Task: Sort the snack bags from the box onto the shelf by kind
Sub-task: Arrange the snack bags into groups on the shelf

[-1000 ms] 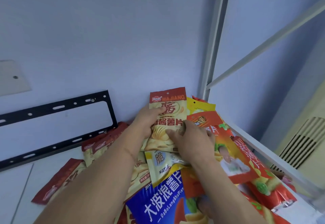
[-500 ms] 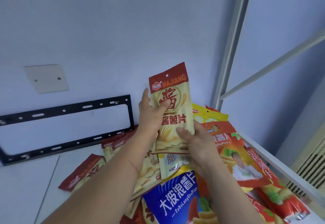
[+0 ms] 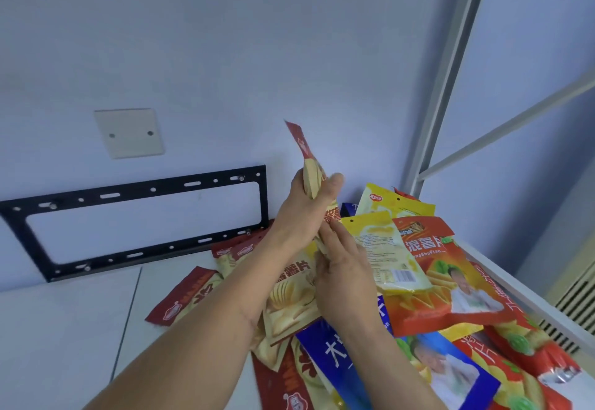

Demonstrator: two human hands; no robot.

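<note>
Gripping red-and-cream chip bag (image 3: 309,173) edge-on above heap, left hand (image 3: 302,206) clenched round its middle. Right hand (image 3: 343,259) pinches bag's lower end. Mixed snack pile (image 3: 428,284) lies on white shelf (image 3: 64,329) below.

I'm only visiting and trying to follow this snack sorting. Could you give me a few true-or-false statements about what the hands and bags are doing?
1. The left hand grips a red-and-cream bag. True.
2. That bag lies flat on the pile. False: it is lifted, turned edge-on.
3. A yellow bag lies beside the right hand. True.
4. The black bracket lies on the bags. False: it is on the wall.
</note>
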